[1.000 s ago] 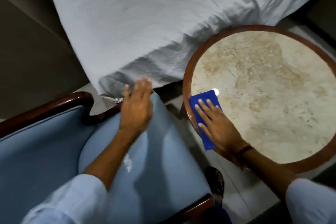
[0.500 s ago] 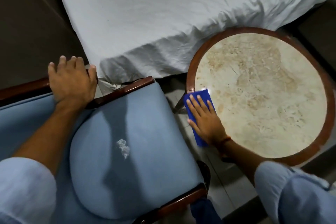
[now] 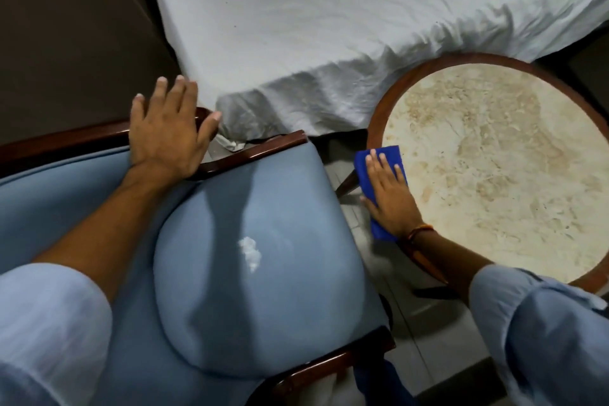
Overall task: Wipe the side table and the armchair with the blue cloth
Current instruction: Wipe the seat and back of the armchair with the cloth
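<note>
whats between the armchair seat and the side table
In the head view, only a strip of bare tiled floor separates the armchair seat from the side table. The blue cloth overhangs the table's rim above it.

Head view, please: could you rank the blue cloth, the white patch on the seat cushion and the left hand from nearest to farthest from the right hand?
1. Blue cloth, under the right hand on the table's near rim.
2. White patch, on the seat cushion to its left.
3. Left hand, on the chair's far wooden arm.
</note>
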